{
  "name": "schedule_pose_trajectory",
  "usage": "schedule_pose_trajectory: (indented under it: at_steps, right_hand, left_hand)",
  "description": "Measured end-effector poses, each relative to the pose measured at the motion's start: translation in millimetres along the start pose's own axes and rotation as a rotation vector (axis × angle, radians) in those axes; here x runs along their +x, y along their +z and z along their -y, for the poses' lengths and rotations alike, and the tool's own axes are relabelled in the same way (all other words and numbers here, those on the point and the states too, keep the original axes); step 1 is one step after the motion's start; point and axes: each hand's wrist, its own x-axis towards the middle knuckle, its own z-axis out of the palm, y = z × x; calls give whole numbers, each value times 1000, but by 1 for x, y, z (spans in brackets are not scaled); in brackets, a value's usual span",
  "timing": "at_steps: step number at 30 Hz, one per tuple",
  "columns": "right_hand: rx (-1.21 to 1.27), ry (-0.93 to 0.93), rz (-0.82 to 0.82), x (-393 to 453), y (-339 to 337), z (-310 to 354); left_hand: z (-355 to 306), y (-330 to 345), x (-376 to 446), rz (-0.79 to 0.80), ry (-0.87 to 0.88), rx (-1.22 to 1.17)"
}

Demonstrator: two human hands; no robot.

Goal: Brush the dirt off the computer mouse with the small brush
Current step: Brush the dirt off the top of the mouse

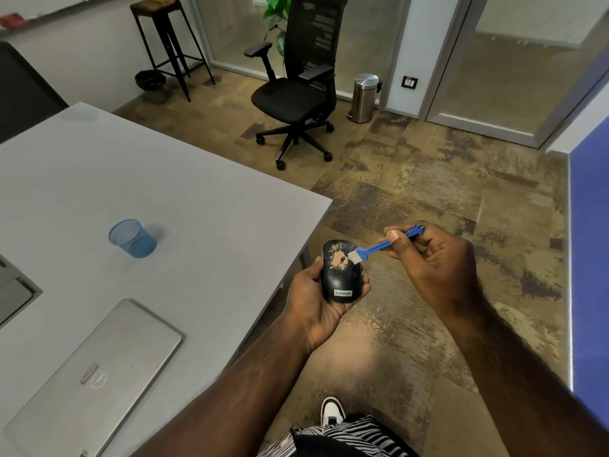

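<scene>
Mouse point(341, 275) x1, brush point(375, 248) x1

Black mouse point(341, 275) flecked with tan dirt point(337, 258); blue brush point(379, 247); blue mesh cup point(131, 238); grey table point(164, 192).

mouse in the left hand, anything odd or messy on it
Yes: the black mouse, cradled in the left hand, has a tan dirt patch on its top. The small blue brush in the right hand touches its edge.
</scene>
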Motion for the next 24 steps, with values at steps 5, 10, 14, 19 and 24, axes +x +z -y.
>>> schedule_pose_trajectory:
  at_steps: [5, 10, 14, 19, 24]
  right_hand:
    - [-65, 12, -30, 4, 2, -1]
    - [45, 2, -4, -2, 7, 5]
    - [-65, 29, -22, 3, 10, -3]
    - [-49, 2, -57, 5, 7, 1]
    - [-113, 25, -26, 5, 6, -2]
  left_hand:
    - [0, 0, -2, 0, 5, 4]
    - [-3, 2, -2, 0, 22, 35]
    - [0, 2, -3, -9, 17, 33]
    - [1, 0, -2, -17, 8, 41]
    - [-1, -1, -4, -12, 9, 45]
